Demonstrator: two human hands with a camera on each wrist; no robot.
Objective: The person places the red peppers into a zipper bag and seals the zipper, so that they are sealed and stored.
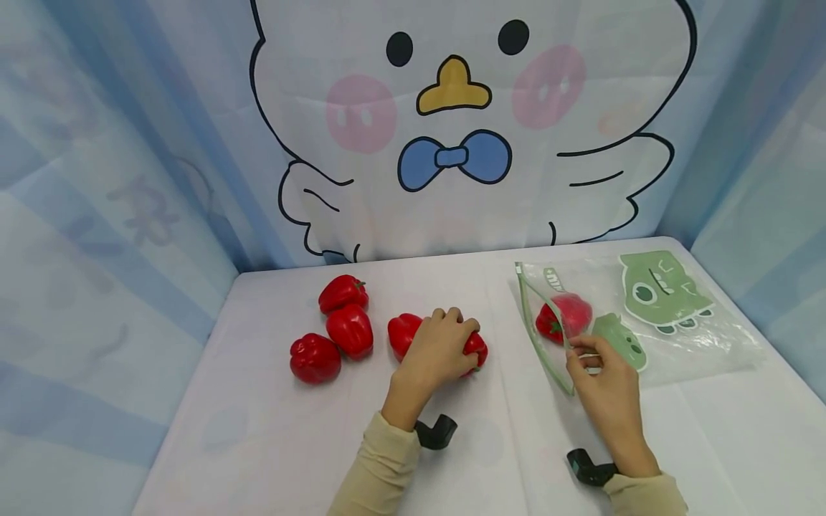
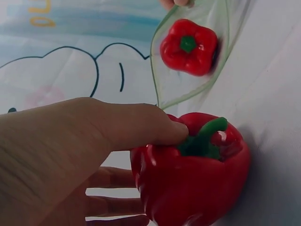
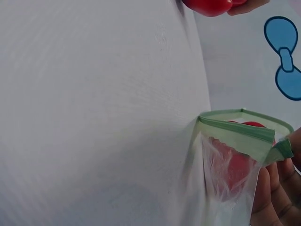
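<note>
My left hand [image 1: 441,346] grips a red bell pepper [image 1: 476,350] on the table, its thumb beside the green stem in the left wrist view. Another red bell pepper [image 1: 404,334] lies just left of that hand, partly covered by it. At the right, my right hand [image 1: 605,390] pinches the green-edged mouth of a clear zip bag [image 1: 703,351] printed with green cartoon figures. The bag's mouth gapes toward the left. Inside it sits one red bell pepper [image 2: 189,47], its stem facing the opening.
Three more red bell peppers stand in a cluster at the left: a back one [image 1: 343,294], a middle one [image 1: 350,332] and a front one [image 1: 315,358]. A white cloth covers the table [image 1: 258,444]. Behind hangs a curtain [image 1: 452,222] with a cartoon bird.
</note>
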